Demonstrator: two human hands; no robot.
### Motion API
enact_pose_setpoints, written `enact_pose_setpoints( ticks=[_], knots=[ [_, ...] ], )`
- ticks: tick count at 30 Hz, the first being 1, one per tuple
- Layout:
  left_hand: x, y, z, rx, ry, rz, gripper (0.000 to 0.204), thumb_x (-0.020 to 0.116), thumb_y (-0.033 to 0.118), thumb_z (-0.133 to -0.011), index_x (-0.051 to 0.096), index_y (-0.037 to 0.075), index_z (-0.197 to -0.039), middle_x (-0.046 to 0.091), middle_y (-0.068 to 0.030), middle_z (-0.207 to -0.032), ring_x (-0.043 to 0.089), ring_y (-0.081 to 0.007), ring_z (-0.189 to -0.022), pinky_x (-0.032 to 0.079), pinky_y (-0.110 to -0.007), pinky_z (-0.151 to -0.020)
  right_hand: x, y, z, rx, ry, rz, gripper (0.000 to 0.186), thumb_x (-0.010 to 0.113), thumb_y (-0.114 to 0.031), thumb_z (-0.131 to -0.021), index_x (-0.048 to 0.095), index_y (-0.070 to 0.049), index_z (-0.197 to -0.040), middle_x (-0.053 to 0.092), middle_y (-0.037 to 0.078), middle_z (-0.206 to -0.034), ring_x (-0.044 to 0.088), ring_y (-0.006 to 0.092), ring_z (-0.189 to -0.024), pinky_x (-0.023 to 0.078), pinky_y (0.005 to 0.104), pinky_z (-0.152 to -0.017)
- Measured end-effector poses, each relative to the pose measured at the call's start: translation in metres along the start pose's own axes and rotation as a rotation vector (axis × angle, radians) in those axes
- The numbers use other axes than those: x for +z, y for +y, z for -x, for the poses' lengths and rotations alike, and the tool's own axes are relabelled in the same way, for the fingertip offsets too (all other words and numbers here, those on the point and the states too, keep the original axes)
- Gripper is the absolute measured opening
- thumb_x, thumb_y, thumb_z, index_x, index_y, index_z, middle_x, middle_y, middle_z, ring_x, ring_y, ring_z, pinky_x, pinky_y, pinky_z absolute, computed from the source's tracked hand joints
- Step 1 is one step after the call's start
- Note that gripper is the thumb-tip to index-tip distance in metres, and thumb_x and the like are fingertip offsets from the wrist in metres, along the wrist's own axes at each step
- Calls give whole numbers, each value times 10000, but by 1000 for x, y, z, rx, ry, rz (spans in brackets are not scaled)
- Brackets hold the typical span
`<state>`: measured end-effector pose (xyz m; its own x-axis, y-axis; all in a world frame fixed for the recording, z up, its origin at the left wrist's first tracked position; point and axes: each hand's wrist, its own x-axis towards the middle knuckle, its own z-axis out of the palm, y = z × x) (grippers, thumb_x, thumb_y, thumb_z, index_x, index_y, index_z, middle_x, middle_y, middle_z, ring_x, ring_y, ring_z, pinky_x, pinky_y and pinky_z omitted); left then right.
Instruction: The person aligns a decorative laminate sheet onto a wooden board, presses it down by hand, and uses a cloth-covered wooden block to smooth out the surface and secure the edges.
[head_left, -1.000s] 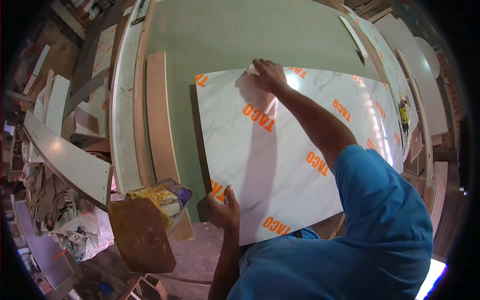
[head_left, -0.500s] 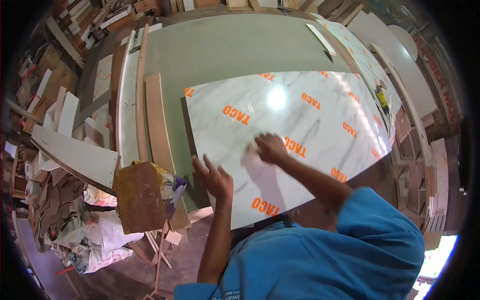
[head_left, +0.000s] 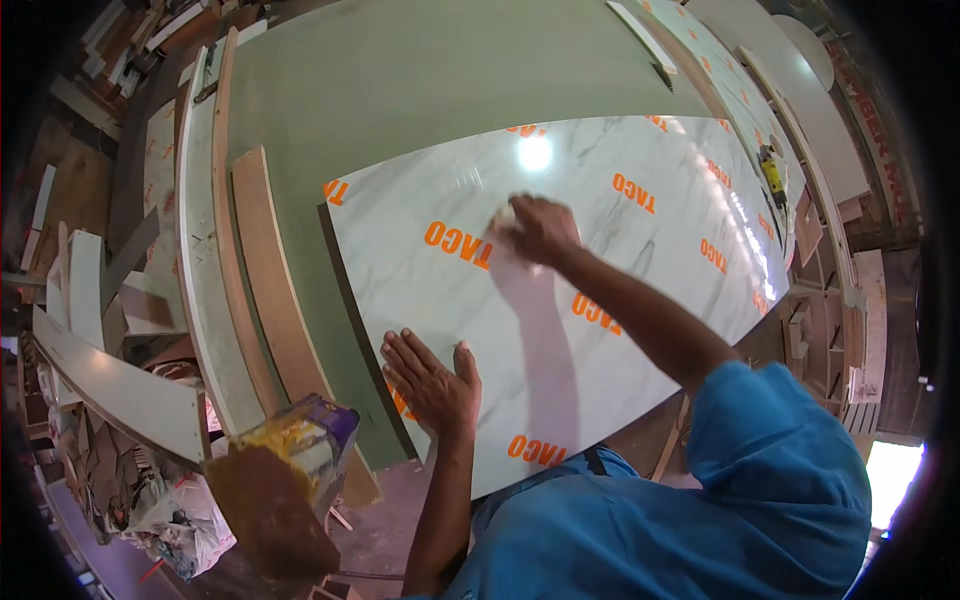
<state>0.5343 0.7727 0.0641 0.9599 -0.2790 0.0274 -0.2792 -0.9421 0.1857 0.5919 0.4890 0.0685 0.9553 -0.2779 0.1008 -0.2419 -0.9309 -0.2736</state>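
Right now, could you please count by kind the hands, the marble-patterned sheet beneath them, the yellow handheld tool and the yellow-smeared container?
Hands, left hand and right hand: 2
Marble-patterned sheet: 1
Yellow handheld tool: 1
Yellow-smeared container: 1
Total: 5

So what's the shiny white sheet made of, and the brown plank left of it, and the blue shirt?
The white sheet looks like glossy plastic or laminate: it mirrors light, though its grey veins imitate marble. The brown plank seems to be wood, probably unvarnished, with a dull, light-brown face. The blue shirt looks like matte cloth, since it creases softly.
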Motion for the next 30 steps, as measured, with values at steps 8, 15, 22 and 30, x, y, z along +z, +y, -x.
enact_pose_setpoints(
  ticks=[8,15,22,30],
  knots=[
    [-2,13,-12,-15,-96,-37,851,452,530,-979,225,-83,-1523,159,-277,-1611,173,-412,-1501,175,-529,-1216,3,42,-182,13,95,37,351,704,-319,-836,581,-93,-1074,667,118,-1080,639,313,-1066,499,439,-873],
    [-1,17,-16,-44,-5,23,825,521,496,-960,239,-25,-1535,209,-272,-1595,200,-420,-1490,193,-572,-1196,2,58,-186,193,27,75,402,684,-260,-843,550,-70,-1171,659,150,-1097,647,317,-1066,497,439,-907],
    [5,15,-12,-53,-42,-55,822,480,496,-971,231,-57,-1526,193,-295,-1592,189,-449,-1488,184,-581,-1186,-41,271,-153,445,326,-53,461,736,-354,-669,628,-103,-1040,706,121,-887,693,319,-829,555,417,-743],
    [7,18,-15,-13,-74,-64,824,475,459,-973,195,-82,-1527,144,-310,-1601,137,-459,-1501,148,-592,-1192,-66,349,-140,689,278,260,610,612,-352,-775,576,-67,-1313,716,196,-1017,709,334,-916,561,426,-807]
  ],
)
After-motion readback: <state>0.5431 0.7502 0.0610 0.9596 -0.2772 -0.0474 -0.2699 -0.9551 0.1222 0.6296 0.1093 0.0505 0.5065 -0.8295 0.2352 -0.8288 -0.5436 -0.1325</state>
